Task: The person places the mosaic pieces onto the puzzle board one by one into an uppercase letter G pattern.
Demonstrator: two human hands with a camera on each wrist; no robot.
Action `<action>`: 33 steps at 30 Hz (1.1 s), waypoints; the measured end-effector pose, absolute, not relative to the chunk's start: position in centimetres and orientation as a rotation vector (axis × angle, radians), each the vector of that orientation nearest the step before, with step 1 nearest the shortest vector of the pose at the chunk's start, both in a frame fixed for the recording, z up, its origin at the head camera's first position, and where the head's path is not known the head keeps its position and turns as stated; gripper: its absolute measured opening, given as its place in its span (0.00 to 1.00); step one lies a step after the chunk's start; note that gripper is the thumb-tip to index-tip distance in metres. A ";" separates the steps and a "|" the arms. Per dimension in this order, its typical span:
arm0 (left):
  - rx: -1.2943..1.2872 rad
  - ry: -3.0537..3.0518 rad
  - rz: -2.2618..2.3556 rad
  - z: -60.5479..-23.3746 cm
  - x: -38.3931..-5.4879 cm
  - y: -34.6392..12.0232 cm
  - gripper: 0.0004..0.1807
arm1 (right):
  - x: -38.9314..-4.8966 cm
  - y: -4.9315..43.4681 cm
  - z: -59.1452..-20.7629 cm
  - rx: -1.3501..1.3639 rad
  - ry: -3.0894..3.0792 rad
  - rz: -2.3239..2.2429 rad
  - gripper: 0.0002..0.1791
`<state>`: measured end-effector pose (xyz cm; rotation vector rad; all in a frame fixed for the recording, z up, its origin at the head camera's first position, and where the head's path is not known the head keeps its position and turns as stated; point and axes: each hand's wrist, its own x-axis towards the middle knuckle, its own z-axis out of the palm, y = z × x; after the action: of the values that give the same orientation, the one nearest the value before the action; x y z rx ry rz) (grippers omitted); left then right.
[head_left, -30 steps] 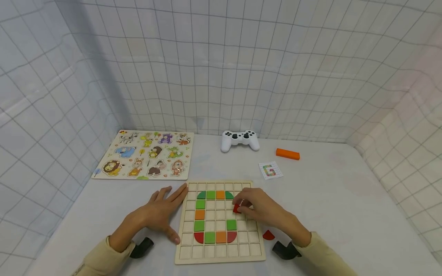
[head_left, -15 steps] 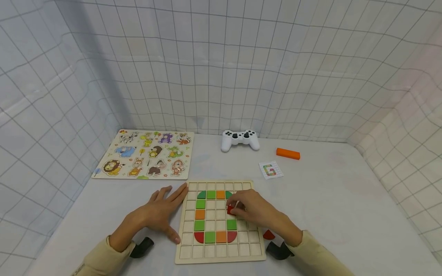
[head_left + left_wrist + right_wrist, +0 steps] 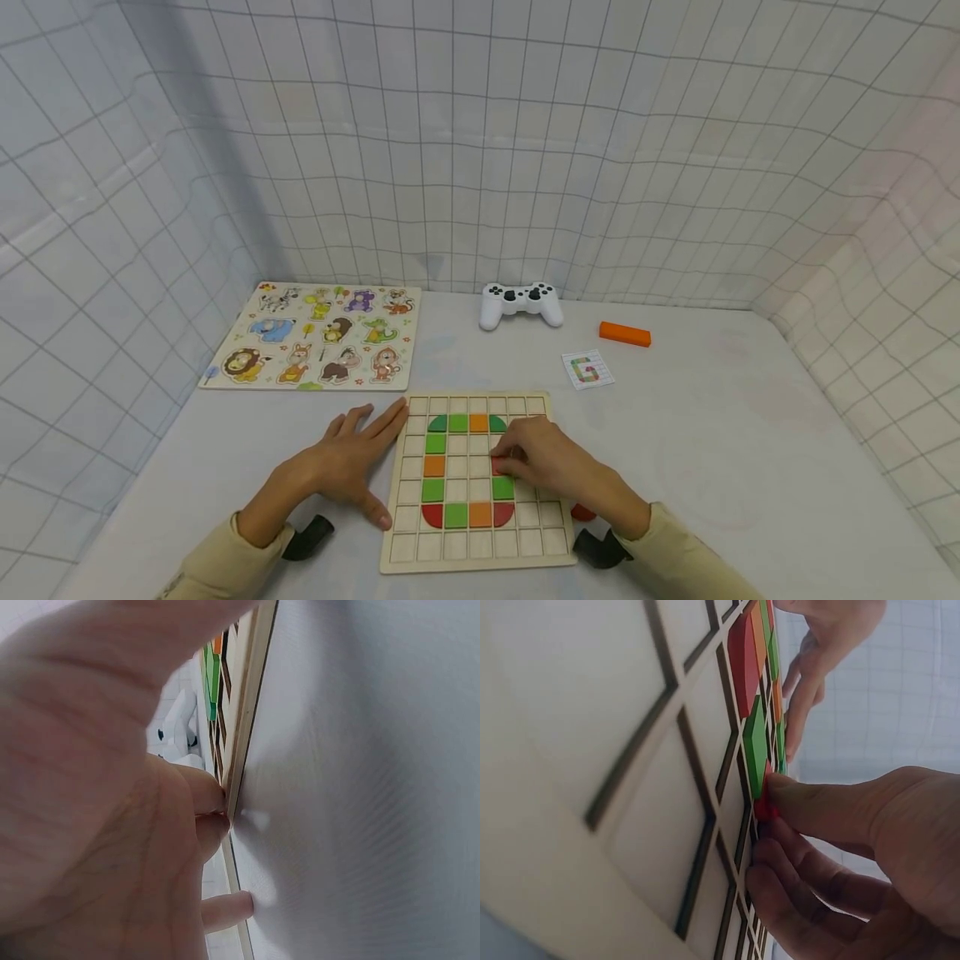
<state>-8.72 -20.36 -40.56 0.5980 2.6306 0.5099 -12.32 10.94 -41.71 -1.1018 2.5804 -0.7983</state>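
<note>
A wooden grid board (image 3: 429,548) lies on the table, with green, orange and red tiles set in its cells as a broken ring. My right hand (image 3: 551,458) pinches a red tile (image 3: 763,806) between thumb and fingers at the ring's right side, just beyond a green tile (image 3: 503,489). The tile sits low at its cell, partly hidden by the fingers. My left hand (image 3: 341,462) lies spread along the board's left edge, fingertips touching the edge and thumb near the lower left side.
By the board's right edge is a red quarter-round piece (image 3: 582,512), partly covered by my wrist. Behind stand an animal puzzle (image 3: 352,335), a white game controller (image 3: 521,305), a pattern card (image 3: 588,369) and an orange bar (image 3: 625,334). Gridded cloth walls (image 3: 480,167) surround the table.
My right hand has carried the red tile left and down, from right of the ring to the cell above the green tile. The left hand keeps its place.
</note>
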 end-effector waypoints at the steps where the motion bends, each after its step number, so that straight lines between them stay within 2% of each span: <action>1: 0.599 2.631 0.510 -40.5 -8.7 -20.4 0.79 | -12.3 10.9 -41.7 -1.094 2.586 -0.798 0.09; 8: 0.607 2.630 0.520 -40.5 -8.7 -20.4 0.79 | -12.2 10.5 -41.8 -1.079 2.602 -0.841 0.03; 21: 0.601 2.632 0.498 -40.7 -8.6 -20.4 0.79 | -11.8 11.1 -41.5 -1.028 2.675 -0.768 0.05; 33: 0.594 2.632 0.484 -40.7 -8.6 -20.3 0.79 | -10.1 15.1 -40.0 -0.886 2.720 -0.689 0.09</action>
<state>-8.59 -20.34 -40.69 0.5938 2.6319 0.4841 -10.09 15.05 -40.02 -0.8859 2.7197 -0.6887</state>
